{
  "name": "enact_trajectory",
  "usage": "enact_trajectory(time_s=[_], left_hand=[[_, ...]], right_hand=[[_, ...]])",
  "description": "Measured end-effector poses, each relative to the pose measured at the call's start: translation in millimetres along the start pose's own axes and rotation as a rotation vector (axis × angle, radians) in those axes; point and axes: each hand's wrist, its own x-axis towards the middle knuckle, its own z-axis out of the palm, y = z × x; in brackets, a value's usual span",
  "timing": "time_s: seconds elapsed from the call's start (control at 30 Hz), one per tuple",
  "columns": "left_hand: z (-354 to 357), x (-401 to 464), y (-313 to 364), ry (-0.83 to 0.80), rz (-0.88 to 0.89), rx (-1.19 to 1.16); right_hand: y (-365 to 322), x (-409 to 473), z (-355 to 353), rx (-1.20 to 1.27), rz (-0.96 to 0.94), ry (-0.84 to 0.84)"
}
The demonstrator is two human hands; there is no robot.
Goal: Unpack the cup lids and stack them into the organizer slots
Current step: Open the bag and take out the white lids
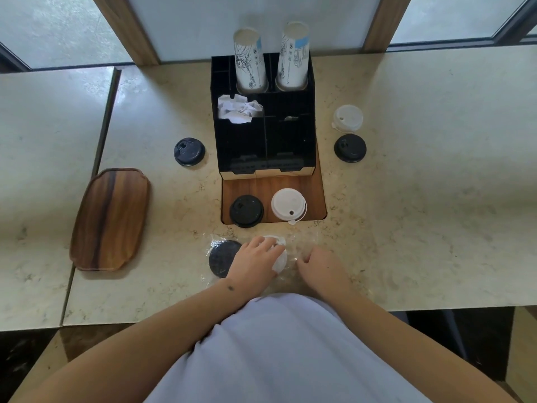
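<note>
A clear plastic bag (pixel 302 242) lies at the table's near edge with a black lid (pixel 222 258) and a white lid (pixel 280 257) inside. My left hand (pixel 257 258) rests over the white lid through the bag. My right hand (pixel 318 263) pinches the bag's plastic just to the right. The black organizer (pixel 309 117) stands behind on a wooden base (pixel 315 196). On that base sit a black lid (pixel 246 210) and a white lid (pixel 288 204). Loose lids lie around it: a black one at left (pixel 189 151), a black one at right (pixel 350 148) and a white one (pixel 348 118).
Two paper cup stacks (pixel 250 61) (pixel 293 56) stand in the organizer's back slots, and crumpled white paper (pixel 239 109) fills a left compartment. A wooden tray (pixel 112 219) lies at the left. A seam between table tops runs beside the tray. Windows are behind.
</note>
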Motion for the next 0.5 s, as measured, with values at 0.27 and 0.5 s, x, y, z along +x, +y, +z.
enact_trajectory(time_s=[0.27,0.5], left_hand=[[2,-1,-2,0.005,0.004,-0.003],[6,1,-4,0.003,-0.004,-0.022]], right_hand=[[6,0,4,0.087,0.038,0.005],[24,-4,-2,0.233,0.091,-0.008]])
